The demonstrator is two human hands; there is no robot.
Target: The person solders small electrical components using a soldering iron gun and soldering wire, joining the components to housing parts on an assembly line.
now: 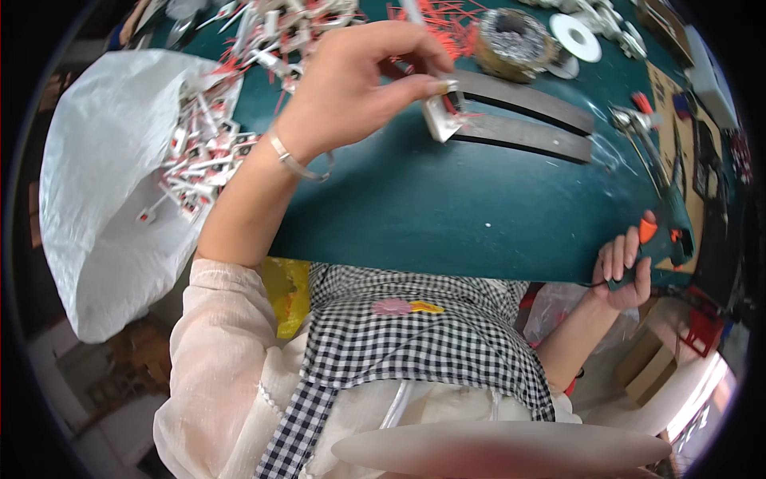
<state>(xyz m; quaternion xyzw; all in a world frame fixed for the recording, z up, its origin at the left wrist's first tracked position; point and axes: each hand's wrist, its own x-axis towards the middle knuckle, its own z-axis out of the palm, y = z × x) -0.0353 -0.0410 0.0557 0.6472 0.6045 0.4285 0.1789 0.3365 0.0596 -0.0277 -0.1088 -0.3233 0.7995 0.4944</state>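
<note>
My left hand [343, 96] is raised over the table and pinches a small white plastic part [439, 120] between thumb and fingers. Dark and reddish bits show at the part's side, but motion blurs its details. Below and beyond it are two dark flat strips [527, 136] lying side by side. At the table's right front edge, my right hand [624, 267] has its fingers closed round the handle of a dark green glue gun [677, 214] with an orange trigger [648, 228]. The gun's nozzle end lies toward the far side.
A white plastic bag [104, 176] at the left holds many white parts with red bits [199, 164]. More white parts [279, 28] and red wires [447, 24] heap at the back. Beside them stand a foil-like roll [515, 44] and a white ring [574, 37]. Tools line the right edge.
</note>
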